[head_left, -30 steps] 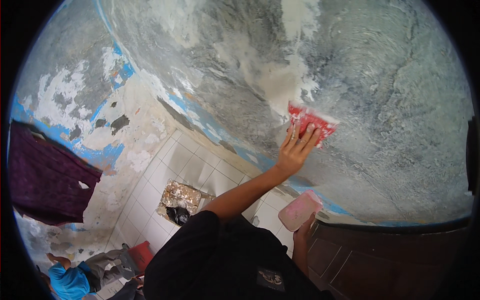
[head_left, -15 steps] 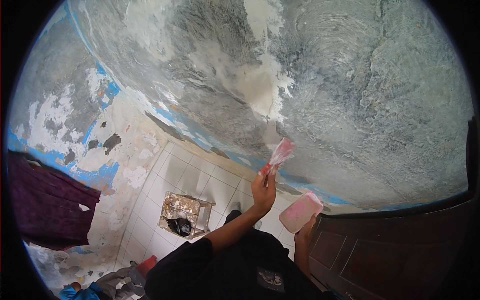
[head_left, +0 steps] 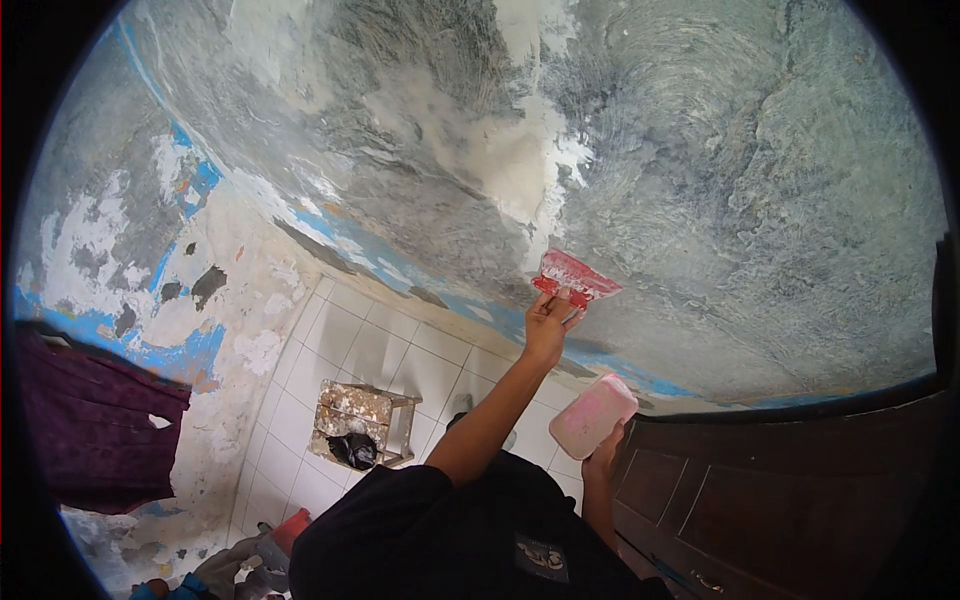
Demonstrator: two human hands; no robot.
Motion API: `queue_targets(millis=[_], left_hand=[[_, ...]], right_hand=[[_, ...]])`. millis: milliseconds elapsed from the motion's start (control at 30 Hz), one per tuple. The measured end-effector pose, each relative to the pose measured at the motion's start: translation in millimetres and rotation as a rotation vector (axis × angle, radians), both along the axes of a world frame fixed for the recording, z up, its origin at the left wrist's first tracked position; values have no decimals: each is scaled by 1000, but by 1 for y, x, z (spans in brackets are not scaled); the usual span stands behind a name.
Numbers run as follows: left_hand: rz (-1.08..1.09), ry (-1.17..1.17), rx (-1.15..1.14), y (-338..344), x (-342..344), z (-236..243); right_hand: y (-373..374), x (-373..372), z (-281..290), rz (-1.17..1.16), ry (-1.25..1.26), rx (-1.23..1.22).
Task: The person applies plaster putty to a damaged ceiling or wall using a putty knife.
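Observation:
My left hand grips a red, white-smeared plastic spreader, held against or just in front of the grey plastered wall, below a streak of pale filler. My right hand, lower and farther right, is closed on a rectangular pale pink tray, smudged with pink and white.
A paint-spattered wooden stool with a black bag stands on white tiles. Left are a peeling wall and purple cloth; right, a dark panelled door. Another person and a red bucket sit at lower left.
The spreader dropped from higher on the wall and turned edge-on, then rose slightly and now lies broad side to view. The person in blue has shifted mostly out of the lower-left edge.

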State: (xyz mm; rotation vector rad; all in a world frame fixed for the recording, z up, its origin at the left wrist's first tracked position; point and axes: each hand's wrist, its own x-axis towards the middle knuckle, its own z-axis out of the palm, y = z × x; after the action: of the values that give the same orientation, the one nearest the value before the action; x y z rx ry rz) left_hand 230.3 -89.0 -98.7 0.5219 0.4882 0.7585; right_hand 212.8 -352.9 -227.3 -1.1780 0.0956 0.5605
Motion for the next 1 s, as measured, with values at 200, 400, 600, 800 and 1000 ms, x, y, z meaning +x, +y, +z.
queue_targets(millis=[200, 400, 600, 800, 1000], left_hand=[[-107, 122, -19, -14, -47, -50], [-280, 295, 115, -53, -138, -47], [-349, 479, 536, -44, -176, 36], [-366, 670, 1013, -23, -157, 69], [-400, 824, 1265, -33, -135, 67]], right_hand=[[9, 1, 3, -4, 44, 7], [29, -3, 21, 73, 64, 146], [50, -14, 29, 67, 94, 160], [75, -28, 61, 106, 76, 220], [78, -37, 75, 119, 80, 243]])
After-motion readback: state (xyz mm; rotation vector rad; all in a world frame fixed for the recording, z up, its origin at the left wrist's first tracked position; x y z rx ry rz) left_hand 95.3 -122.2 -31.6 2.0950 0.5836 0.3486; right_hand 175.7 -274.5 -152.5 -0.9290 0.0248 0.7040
